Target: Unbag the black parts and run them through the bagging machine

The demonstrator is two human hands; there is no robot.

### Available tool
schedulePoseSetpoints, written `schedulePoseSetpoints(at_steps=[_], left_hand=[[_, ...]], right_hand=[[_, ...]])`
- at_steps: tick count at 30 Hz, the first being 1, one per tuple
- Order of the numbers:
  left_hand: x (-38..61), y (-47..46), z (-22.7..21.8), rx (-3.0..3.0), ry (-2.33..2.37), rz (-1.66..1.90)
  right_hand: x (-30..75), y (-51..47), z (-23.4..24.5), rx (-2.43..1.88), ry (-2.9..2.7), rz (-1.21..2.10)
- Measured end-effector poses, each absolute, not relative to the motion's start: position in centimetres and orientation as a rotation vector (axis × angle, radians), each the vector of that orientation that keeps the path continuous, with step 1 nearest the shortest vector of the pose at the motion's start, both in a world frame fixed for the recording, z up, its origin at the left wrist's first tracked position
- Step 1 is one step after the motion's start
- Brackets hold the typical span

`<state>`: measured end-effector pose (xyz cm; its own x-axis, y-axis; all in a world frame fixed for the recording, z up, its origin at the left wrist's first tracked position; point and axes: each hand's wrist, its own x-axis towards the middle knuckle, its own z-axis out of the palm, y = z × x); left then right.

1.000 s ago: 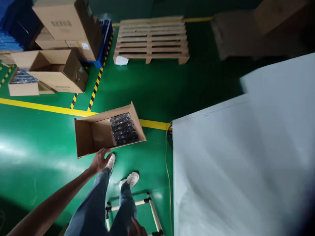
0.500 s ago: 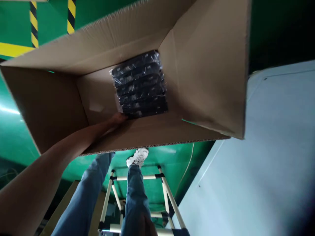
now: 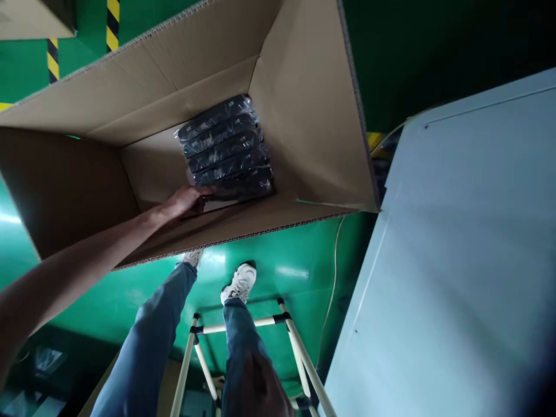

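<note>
My left hand [image 3: 187,200] reaches down into a deep, open cardboard box [image 3: 310,110]. Its fingers are closed on the left end of the nearest black plastic-wrapped item [image 3: 243,184]. Several similar long black items [image 3: 226,147] in clear, shiny wrap lie side by side in a row on the box floor, against its right end. A pale strip of the box floor shows below the nearest one. My right hand [image 3: 267,385] hangs low by my right thigh, dark and blurred; its fingers cannot be made out clearly.
Below the box stands a frame of cream tubes with black joints [image 3: 260,322], around my right leg. A large pale-blue panel [image 3: 456,243] fills the right side. A thin cable [image 3: 333,278] runs along the green floor. Another box [image 3: 35,20] is at top left.
The box has shifted left in view. My left hand has drawn back slightly from the box's near wall, and the nearest wrapped item has tilted, baring floor beneath it.
</note>
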<state>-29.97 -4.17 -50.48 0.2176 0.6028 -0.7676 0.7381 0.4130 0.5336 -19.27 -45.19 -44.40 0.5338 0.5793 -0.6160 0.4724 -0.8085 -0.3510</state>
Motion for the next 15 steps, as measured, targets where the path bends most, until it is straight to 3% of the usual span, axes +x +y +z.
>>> schedulePoseSetpoints(at_steps=[3, 8, 11, 15], left_hand=[[-32.4, -5.7, -45.9, 1.284, 1.496, -0.021], [-36.2, -12.8, -37.5, 1.529, 1.475, 0.272], [-36.8, -17.6, -36.1, 1.675, 1.37, 0.471], [-36.9, -23.2, -37.6, 1.672, 1.271, 0.562]], right_hand=[[-17.4, -38.4, -46.4, -2.1, -0.889, 1.186], [-17.2, -27.4, -45.6, -1.716, -0.959, 1.046], [-18.0, -24.6, -43.6, -1.456, -0.825, 1.057], [-18.0, -24.3, -41.8, -1.385, -0.599, 1.164]])
